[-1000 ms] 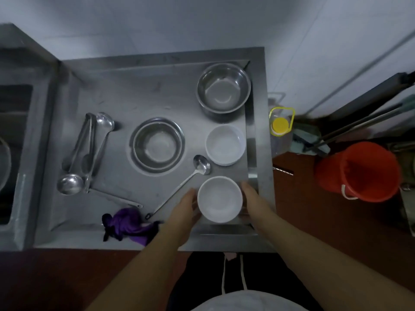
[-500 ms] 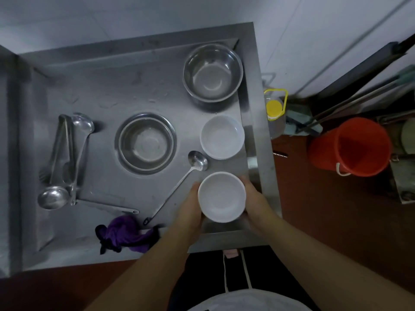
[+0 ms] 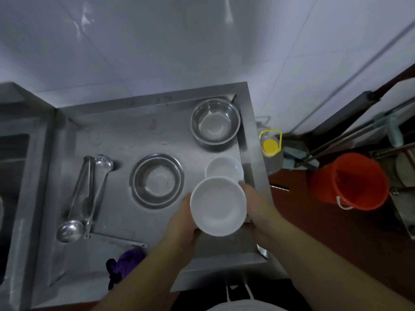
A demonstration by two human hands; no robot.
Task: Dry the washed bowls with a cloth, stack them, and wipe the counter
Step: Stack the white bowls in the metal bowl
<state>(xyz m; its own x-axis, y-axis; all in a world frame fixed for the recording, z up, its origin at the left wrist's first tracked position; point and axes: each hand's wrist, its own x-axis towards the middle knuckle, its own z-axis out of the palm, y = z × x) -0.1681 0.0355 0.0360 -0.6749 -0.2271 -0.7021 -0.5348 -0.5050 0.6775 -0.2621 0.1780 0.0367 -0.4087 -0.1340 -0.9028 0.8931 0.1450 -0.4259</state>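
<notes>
Two white bowls, two steel bowls, several utensils and one cloth on a stainless bench [image 3: 116, 135]. Nearer white bowl [image 3: 218, 206]: mouth up, gripped between both hands, overlapping the near rim of the second white bowl [image 3: 224, 168] in this view; whether the two touch cannot be told. Left hand [image 3: 183, 217]: curled round the bowl's left side. Right hand [image 3: 258, 206]: curled round its right side, fingertips at the rim. Second white bowl: upright on the bench, close to the raised right edge. Deep steel bowl [image 3: 215, 121]: upright in the far right corner. Shallow steel bowl [image 3: 157, 180]: mid-bench, just left of the held bowl. Ladles and tongs [image 3: 87, 194]: bundled together on the left part of the bench, one ladle cup toward the near side. Purple cloth [image 3: 128, 261]: bunched at the near edge, partly hidden by the left forearm. Off the bench, right: clear bottle with yellow cap [image 3: 270, 147] against the bench side; orange bucket [image 3: 350, 181] on the floor further right.
</notes>
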